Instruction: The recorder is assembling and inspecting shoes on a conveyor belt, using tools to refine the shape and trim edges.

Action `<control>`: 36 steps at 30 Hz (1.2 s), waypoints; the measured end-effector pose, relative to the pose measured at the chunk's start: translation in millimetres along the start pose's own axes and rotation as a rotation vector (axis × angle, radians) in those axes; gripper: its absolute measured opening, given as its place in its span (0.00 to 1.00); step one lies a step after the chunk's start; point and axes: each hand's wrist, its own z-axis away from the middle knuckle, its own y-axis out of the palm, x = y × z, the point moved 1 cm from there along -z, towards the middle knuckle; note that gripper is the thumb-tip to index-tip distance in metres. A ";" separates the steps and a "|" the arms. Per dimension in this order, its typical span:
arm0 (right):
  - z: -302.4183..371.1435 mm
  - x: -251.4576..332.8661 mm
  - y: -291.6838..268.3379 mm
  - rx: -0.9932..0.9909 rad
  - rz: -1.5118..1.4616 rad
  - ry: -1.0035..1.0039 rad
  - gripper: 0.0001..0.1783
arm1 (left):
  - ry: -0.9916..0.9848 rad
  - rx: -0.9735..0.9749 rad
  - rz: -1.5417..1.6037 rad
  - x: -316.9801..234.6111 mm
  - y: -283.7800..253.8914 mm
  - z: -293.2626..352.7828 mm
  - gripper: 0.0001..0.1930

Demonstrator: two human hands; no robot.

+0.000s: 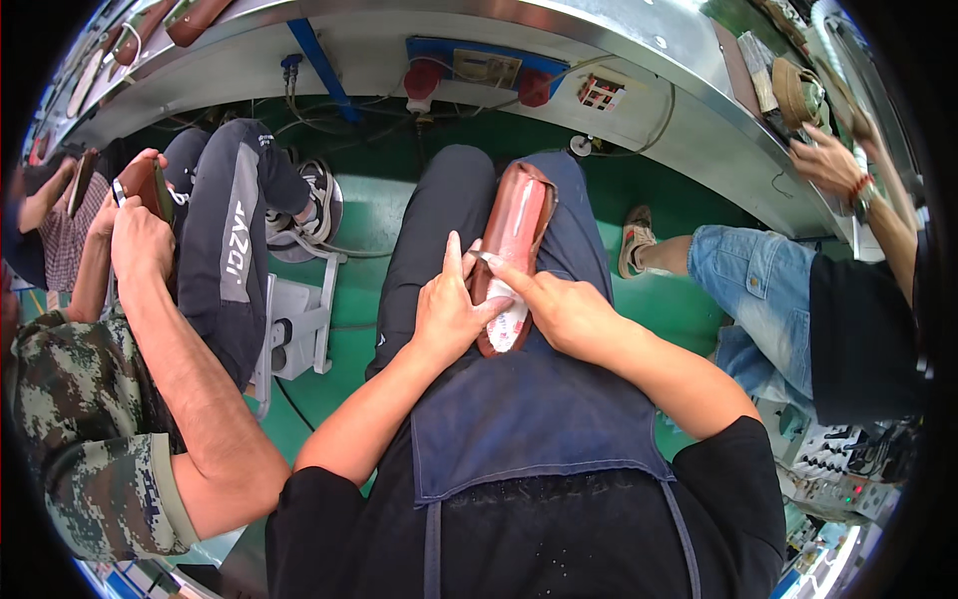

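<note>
A reddish-brown leather shoe [517, 212] lies lengthwise on my lap, its underside apparently turned up. A whitish patch with red marks shows at its near end. My left hand [446, 311] grips the shoe's left side, fingers along the edge and thumb lying across the surface. From the right, my right hand [567, 307] reaches over the shoe with its index finger extended. A small, thin metal tool [480, 256] shows at that fingertip, close to my left fingers. Its handle is hidden, so its exact kind is unclear.
A metal-edged bench [599, 45] curves across the front, with red plugs [423, 78] and cables beneath. At left a co-worker in a camouflage sleeve [110, 489] holds a brown piece. Another person's hand [830, 160] works at right. A grey stool frame [299, 324] stands beside my left leg.
</note>
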 end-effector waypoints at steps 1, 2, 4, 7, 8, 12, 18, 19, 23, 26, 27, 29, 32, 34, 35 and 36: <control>3.7 -4.6 2.1 0.204 0.063 0.090 0.50 | 0.013 0.006 0.029 0.7 0.9 0.3 0.58; 2.1 -2.6 -3.9 0.261 0.059 0.131 0.47 | 0.026 0.014 0.057 -0.1 0.6 0.6 0.56; 7.1 -5.3 -2.1 0.070 -0.135 0.207 0.49 | 0.051 0.018 0.023 -0.8 0.8 -1.4 0.53; 9.4 -9.7 -14.7 -0.153 -0.342 0.409 0.44 | 0.070 0.064 0.061 -3.9 4.8 -14.8 0.45; 14.6 -19.4 -9.2 -0.213 -0.473 0.485 0.42 | 0.127 0.022 0.050 5.2 13.9 -26.5 0.45; 24.2 -41.6 -9.6 -0.334 -0.772 0.710 0.36 | -0.021 0.192 0.418 7.0 18.0 -90.1 0.37; 33.4 -51.2 -12.9 -0.396 -0.989 0.844 0.35 | -0.309 0.361 0.863 0.9 27.1 -148.7 0.32; 35.1 -52.3 -13.6 -0.415 -0.989 0.844 0.35 | -0.309 0.374 0.831 0.4 27.3 -152.3 0.33; 32.0 -55.7 -19.6 -0.379 -0.987 0.836 0.35 | -0.268 0.339 0.865 13.5 28.1 -168.7 0.35; 29.5 -64.8 -30.6 -0.326 -0.774 0.780 0.37 | -0.154 0.210 0.864 -1.8 16.1 -182.3 0.37; 26.5 -68.9 -35.3 -0.338 -0.776 0.783 0.37 | -0.070 0.123 0.878 -10.5 11.3 -183.7 0.37; 15.0 -75.3 -49.6 -0.374 -0.590 0.718 0.35 | -0.060 0.144 0.891 -16.7 5.6 -183.1 0.38; -18.5 -67.5 -85.2 -0.344 -0.465 0.608 0.32 | 0.029 0.167 0.784 -6.5 20.8 -176.2 0.39; -36.7 -64.7 -92.4 -0.479 -0.308 0.361 0.29 | 0.007 0.213 0.771 -14.6 30.5 -174.7 0.40; -43.1 -64.8 -89.8 -0.485 -0.310 0.367 0.29 | 0.007 0.218 0.710 -16.0 32.3 -176.3 0.40; -48.9 -64.9 -87.6 -0.567 -0.329 0.335 0.30 | 0.005 0.225 0.707 -17.2 34.1 -178.5 0.40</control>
